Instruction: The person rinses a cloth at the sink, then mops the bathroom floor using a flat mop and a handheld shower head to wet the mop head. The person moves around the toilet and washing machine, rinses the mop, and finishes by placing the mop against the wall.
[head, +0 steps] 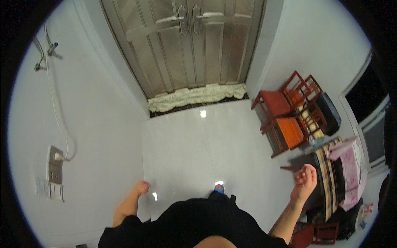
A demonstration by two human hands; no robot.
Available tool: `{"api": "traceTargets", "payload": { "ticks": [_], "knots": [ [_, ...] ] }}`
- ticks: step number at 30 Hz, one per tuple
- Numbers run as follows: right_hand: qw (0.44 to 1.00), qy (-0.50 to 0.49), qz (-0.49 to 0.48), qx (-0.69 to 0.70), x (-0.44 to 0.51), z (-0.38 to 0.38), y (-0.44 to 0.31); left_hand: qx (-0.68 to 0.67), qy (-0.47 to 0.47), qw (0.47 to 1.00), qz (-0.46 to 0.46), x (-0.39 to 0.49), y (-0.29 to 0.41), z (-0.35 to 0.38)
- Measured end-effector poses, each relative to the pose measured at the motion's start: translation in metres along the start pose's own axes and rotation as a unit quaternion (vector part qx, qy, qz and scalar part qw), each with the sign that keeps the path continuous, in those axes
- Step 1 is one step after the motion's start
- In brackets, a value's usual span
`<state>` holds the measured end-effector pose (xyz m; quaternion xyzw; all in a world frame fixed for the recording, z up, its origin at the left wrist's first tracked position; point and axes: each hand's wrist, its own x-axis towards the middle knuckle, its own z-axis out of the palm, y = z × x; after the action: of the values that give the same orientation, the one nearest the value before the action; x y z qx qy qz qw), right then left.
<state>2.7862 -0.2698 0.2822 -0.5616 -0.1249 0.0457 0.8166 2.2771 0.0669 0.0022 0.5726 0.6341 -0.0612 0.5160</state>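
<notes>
My left hand (143, 188) hangs low beside the white wall, its fingers curled in and nothing visible in it. On the other side my right hand (305, 183) is raised with the palm partly turned up. Its fingers are loosely curled together around nothing, near the table with a striped cloth edge (327, 183). Ahead stands a closed double door (192, 55) with two lever handles. A rolled pale green cloth (198, 95) lies along its foot. Below me, a foot in a blue slipper (219, 188) rests on the glossy tile floor (180, 148).
Red-brown wooden chairs (276, 104) crowd the right wall, one with an orange seat (290, 131). A pink patterned cloth (353, 176) covers part of the table. Another chair (325, 234) stands behind my right arm. On the left wall, a white cable (55, 108) runs to a socket panel (55, 167).
</notes>
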Motion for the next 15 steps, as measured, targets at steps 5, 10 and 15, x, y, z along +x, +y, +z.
{"api": "traceTargets", "payload": {
  "ticks": [5, 10, 15],
  "knots": [
    [0.985, -0.158, 0.063, 0.036, 0.103, 0.148, 0.058, -0.151, 0.043, 0.983, -0.091, 0.008, 0.000, -0.017],
    [0.945, -0.305, 0.115, 0.040, 0.146, 0.291, 0.121, -0.173, 0.071, 0.975, -0.122, 0.030, 0.040, -0.034],
    [0.903, -0.376, 0.186, 0.094, 0.171, 0.415, 0.166, -0.027, 0.147, 0.987, 0.064, 0.132, 0.093, -0.115]
  ]
}}
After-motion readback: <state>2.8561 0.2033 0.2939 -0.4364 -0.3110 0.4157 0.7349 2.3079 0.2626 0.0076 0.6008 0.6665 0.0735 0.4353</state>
